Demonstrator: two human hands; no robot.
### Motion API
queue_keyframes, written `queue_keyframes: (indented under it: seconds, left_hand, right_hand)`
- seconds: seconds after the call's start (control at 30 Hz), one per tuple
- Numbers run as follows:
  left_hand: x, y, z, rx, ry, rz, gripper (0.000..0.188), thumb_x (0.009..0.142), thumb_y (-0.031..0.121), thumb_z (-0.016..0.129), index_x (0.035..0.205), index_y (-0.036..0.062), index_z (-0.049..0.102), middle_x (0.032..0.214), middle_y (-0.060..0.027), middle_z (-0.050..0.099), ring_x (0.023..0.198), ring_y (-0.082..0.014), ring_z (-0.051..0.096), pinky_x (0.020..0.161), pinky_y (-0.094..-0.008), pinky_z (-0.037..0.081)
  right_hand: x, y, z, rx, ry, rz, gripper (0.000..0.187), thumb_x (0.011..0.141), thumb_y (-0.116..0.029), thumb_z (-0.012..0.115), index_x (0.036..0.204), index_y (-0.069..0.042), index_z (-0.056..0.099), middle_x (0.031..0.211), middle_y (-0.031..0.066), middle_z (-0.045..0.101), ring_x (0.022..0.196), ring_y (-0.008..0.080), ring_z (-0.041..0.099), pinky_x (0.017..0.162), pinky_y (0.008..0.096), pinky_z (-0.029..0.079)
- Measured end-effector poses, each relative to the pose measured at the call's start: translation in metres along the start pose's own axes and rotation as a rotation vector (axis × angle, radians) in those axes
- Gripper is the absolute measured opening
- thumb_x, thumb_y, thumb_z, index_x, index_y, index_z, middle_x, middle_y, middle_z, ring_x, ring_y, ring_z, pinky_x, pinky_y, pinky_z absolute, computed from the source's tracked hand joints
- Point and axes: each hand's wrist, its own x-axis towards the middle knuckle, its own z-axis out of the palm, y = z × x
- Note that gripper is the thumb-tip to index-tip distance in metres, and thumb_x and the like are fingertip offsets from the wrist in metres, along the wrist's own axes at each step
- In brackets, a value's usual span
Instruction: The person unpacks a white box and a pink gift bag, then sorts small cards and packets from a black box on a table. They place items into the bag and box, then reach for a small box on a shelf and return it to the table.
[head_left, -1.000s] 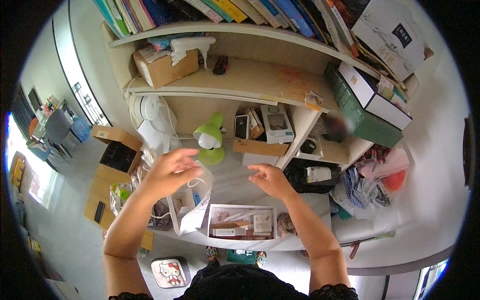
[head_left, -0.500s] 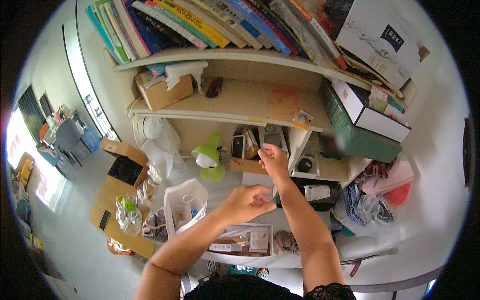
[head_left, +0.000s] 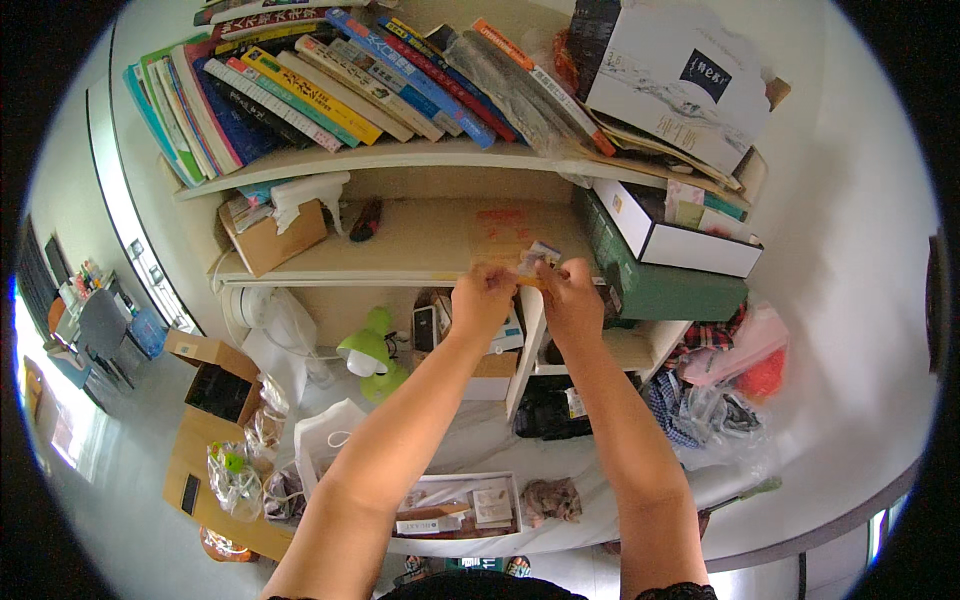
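Both my arms reach forward to the middle shelf of the bookcase. A small flat packet, pale with a yellow lower edge, is at the shelf's front edge between my hands. My right hand is closed on its right side, thumb and fingers pinched together. My left hand is closed too, its fingertips pinching the packet's yellow left edge. My fingers cover part of the packet, and its kind is too small to make out.
Leaning books fill the top shelf. A green box with a white box on it stands right of my hands. Below are a green lamp, a paper bag and an open tray of small things.
Both hands have risen from the lower compartments to the middle shelf's edge and come together. They have taken hold of the small packet lying there. The view has shifted upward and right.
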Motion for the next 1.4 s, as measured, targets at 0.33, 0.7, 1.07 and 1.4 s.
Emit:
queue_keyframes:
  seconds: [0.33, 0.7, 1.07, 1.4]
  left_hand:
    - [-0.054, 0.0, -0.004, -0.93, -0.324, -0.462, 0.028, 0.099, 0.024, 0.048, 0.114, 0.0021, 0.053, 0.106, -0.0121, 0.062, 0.097, -0.0249, 0.062, 0.086, -0.0416, 0.05]
    - [-0.176, -0.105, -0.063, -1.062, -0.298, -0.6, 0.031, 0.097, 0.023, 0.047, 0.117, 0.0005, 0.053, 0.112, -0.0179, 0.064, 0.101, -0.0287, 0.064, 0.09, -0.0418, 0.052]
    - [-0.219, -0.127, -0.083, -1.222, -0.311, -0.724, 0.042, 0.098, 0.032, 0.048, 0.126, 0.0, 0.049, 0.122, -0.0202, 0.058, 0.113, -0.0341, 0.058, 0.097, -0.0454, 0.049]
    - [-0.23, -0.148, -0.086, -1.36, -0.379, -0.601, 0.046, 0.096, 0.025, 0.054, 0.139, 0.0156, 0.04, 0.127, -0.0178, 0.055, 0.116, -0.0306, 0.055, 0.096, -0.0477, 0.047]
  right_hand:
    - [-0.061, -0.01, -0.026, 0.106, 0.322, -0.489, 0.036, 0.069, 0.002, 0.068, 0.104, -0.008, 0.07, 0.093, 0.0062, 0.057, 0.075, 0.0254, 0.057, 0.062, 0.036, 0.049]
    - [-0.224, -0.069, -0.035, 0.8, -0.003, 0.193, 0.031, 0.074, 0.002, 0.069, 0.104, -0.006, 0.068, 0.093, 0.0051, 0.064, 0.075, 0.02, 0.062, 0.064, 0.028, 0.05]
    - [-0.25, -0.067, -0.019, 1.818, -0.139, 1.224, 0.022, 0.084, -0.013, 0.057, 0.103, -0.004, 0.053, 0.097, 0.0127, 0.064, 0.087, 0.0253, 0.064, 0.079, 0.0381, 0.053]
    - [-0.24, -0.091, -0.036, 0.827, -0.408, 0.34, 0.021, 0.076, -0.018, 0.077, 0.079, -0.007, 0.06, 0.063, 0.0022, 0.056, 0.049, 0.0151, 0.053, 0.047, 0.0267, 0.045]
